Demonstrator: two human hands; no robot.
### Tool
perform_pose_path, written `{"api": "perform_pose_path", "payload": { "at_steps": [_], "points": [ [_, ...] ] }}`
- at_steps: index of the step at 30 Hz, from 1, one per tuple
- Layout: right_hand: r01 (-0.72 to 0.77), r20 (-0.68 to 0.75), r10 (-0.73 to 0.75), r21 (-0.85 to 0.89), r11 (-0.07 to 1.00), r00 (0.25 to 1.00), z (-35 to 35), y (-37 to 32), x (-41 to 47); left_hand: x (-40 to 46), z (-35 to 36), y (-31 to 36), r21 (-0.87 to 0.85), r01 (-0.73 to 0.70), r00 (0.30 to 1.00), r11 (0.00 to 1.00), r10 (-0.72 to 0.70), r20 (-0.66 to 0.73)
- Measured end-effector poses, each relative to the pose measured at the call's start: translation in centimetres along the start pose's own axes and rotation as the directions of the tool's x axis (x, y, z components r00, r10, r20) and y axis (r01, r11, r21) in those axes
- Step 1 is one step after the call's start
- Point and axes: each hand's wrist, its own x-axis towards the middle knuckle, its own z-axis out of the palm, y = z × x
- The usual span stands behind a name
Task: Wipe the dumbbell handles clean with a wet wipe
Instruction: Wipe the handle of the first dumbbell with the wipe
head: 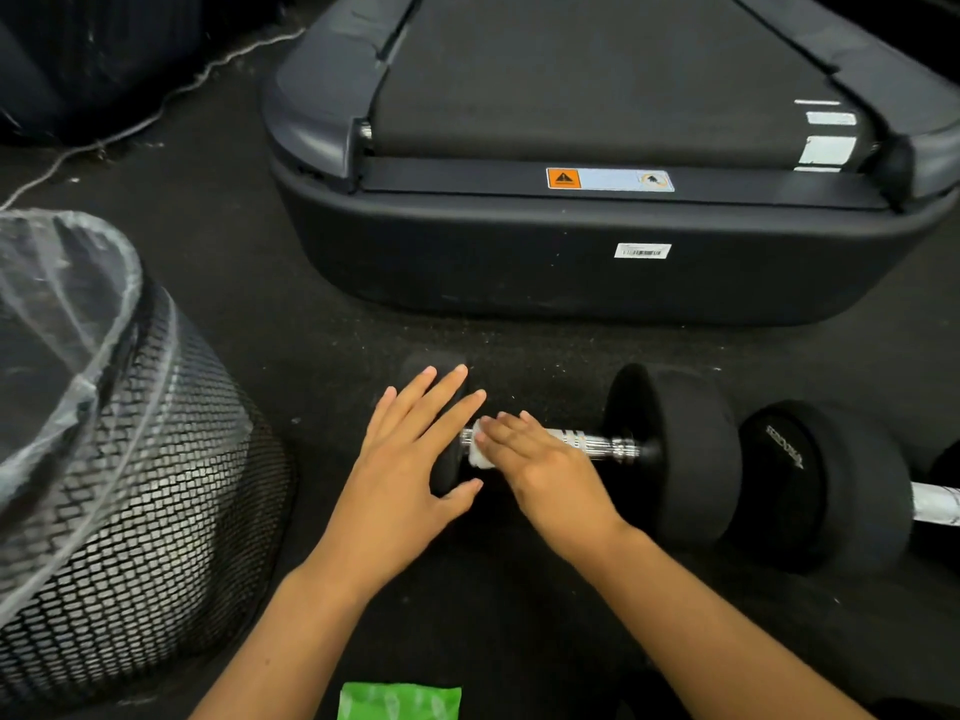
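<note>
Head view: black round-plated dumbbell with a ribbed chrome handle [582,439] lies on the dark speckled floor [322,356], just before the black treadmill base [571,267]. Left hand [410,470], fingers straight and spread, rests flat on the left plate. Right hand [540,465], fingers nearly straight, presses a crumpled white wet wipe [479,453] onto the handle's left end. Second black dumbbell [826,485] touches it on the right.
</note>
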Motion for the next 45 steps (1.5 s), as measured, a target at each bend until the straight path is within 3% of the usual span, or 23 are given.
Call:
{"api": "perform_pose_path", "payload": {
  "at_steps": [4,9,13,18,20,22,26,30,33,38,42,45],
  "points": [
    [-0.144,-0.024,0.146,0.073,0.987,0.989,-0.7,0.6,0.4,-0.1,0.2,-0.1,0.010,-0.010,1.000,1.000,0.010,-0.014],
    [-0.064,0.024,0.063,0.019,0.998,0.998,-0.6,0.6,-0.4,-0.1,0.2,-0.1,-0.008,-0.006,1.000,1.000,0.006,-0.012],
    [-0.220,0.041,0.217,0.118,0.968,0.975,-0.8,0.9,0.2,0.0,0.2,-0.2,0.009,-0.012,1.000,1.000,0.013,-0.027],
    [-0.145,0.073,0.142,0.039,0.989,0.987,-1.6,1.3,-0.4,0.0,0.1,-0.1,-0.002,-0.010,1.000,1.000,0.010,-0.017],
    [-0.308,0.131,0.296,0.082,0.948,0.946,-2.3,1.5,0.6,0.0,0.1,-0.1,0.006,-0.012,1.000,1.000,0.012,-0.021],
    [-0.356,0.095,0.347,0.115,0.927,0.933,-2.3,0.7,1.1,0.0,0.2,-0.1,0.011,-0.011,1.000,1.000,0.011,-0.026],
    [-0.171,0.063,0.167,0.077,0.982,0.984,-1.4,1.4,-0.8,-0.1,0.2,-0.1,0.004,-0.005,1.000,1.000,0.005,-0.009],
    [-0.326,0.060,0.321,0.165,0.931,0.945,-2.3,1.6,-0.6,-0.1,0.2,-0.1,0.002,-0.009,1.000,1.000,0.009,-0.017],
    [-0.264,0.021,0.263,0.082,0.961,0.965,-1.5,0.4,-0.5,-0.1,0.1,-0.1,-0.012,-0.002,1.000,1.000,0.002,-0.010],
    [-0.224,0.035,0.221,0.124,0.967,0.975,-3.4,0.9,-1.2,-0.2,0.2,0.3,-0.030,0.004,0.999,1.000,-0.005,-0.037],
    [-0.185,-0.092,0.201,0.161,0.970,0.975,-4.8,-0.2,-2.5,-0.2,0.5,2.2,-0.082,-0.035,0.996,0.996,0.029,-0.082],
    [-0.228,-0.195,0.295,0.302,0.925,0.936,-5.7,-0.3,-3.4,0.1,1.3,3.8,-0.162,-0.049,0.989,0.986,0.025,-0.148]
  ]
}}
